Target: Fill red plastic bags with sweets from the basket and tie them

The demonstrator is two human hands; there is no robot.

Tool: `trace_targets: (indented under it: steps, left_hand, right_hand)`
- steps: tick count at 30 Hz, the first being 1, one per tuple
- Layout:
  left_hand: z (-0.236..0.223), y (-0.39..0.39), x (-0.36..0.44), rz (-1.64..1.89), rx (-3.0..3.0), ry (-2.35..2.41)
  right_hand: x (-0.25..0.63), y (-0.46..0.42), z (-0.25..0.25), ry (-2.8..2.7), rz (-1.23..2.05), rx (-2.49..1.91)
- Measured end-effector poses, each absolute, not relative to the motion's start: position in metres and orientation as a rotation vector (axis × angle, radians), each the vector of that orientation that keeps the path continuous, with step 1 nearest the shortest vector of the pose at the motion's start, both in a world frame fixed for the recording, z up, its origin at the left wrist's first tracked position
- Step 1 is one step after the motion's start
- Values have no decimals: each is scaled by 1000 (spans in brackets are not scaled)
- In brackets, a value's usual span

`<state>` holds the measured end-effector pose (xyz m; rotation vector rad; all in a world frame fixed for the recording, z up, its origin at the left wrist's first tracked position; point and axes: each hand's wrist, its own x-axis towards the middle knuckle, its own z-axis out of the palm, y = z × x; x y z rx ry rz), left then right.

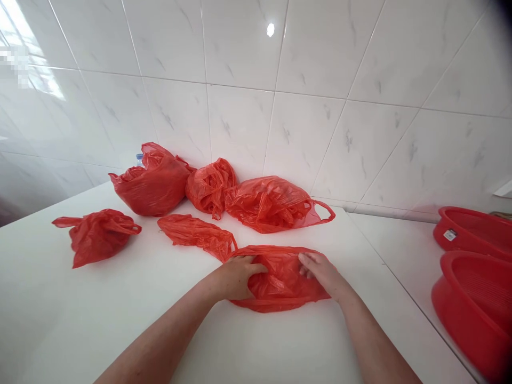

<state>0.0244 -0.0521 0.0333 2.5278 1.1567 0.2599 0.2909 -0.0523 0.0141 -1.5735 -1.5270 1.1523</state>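
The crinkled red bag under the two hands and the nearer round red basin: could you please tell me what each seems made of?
The crinkled red bag looks like thin, glossy plastic film, from its fine creases and highlights. The round red basin seems thicker, smooth moulded plastic, given its stiff, even rim.

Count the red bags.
6 visible: back-left bag, back-middle bag, back-right bag, front-left bag, thin middle bag, nearest bag. More may be nested.
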Motion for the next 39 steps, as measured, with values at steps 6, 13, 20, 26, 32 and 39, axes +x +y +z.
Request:
trace_targets:
  steps: [6,13,20,26,32,39]
  left_hand:
    - [34,-51,24,398,2435,1144]
    - [35,-52,24,583,2385,1425]
    - [26,-43,20,683,2441,1527]
    - [27,-40,18,1009,2581,1502]
    - [21,-35,14,1096,2404,1663]
    - [18,-29,10,833,2023,1713]
  right_hand:
    - [302,-46,5,-1183,1492,-1227]
    - [302,-47,6,-1061,1570,-1000]
    - [309,-40,-4,-816,1494,-903]
    - [318,-38,-1,-633,1435,-747]
    - [321,-38,1,-554,1354,-706]
    - [330,-38,1,-515,1267,-716]
